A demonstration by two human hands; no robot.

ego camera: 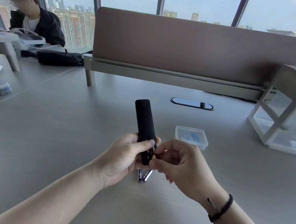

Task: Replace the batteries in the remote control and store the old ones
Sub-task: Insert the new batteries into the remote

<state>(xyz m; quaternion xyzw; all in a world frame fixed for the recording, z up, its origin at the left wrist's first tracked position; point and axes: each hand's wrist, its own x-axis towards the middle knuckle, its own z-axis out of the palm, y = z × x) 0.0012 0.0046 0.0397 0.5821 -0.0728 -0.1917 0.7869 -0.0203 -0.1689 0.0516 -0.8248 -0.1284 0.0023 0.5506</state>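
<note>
The left hand grasps the slim black plastic remote control, its long axis pointing away; the right hand, just beside it, pinches a gold-tipped battery at the open compartment; two black batteries lie on the grey table beneath.

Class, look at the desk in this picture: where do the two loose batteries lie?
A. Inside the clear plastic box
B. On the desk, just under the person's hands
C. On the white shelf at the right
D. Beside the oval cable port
B: the two loose batteries lie side by side on the desk, partly hidden below the left hand and right hand.
</note>
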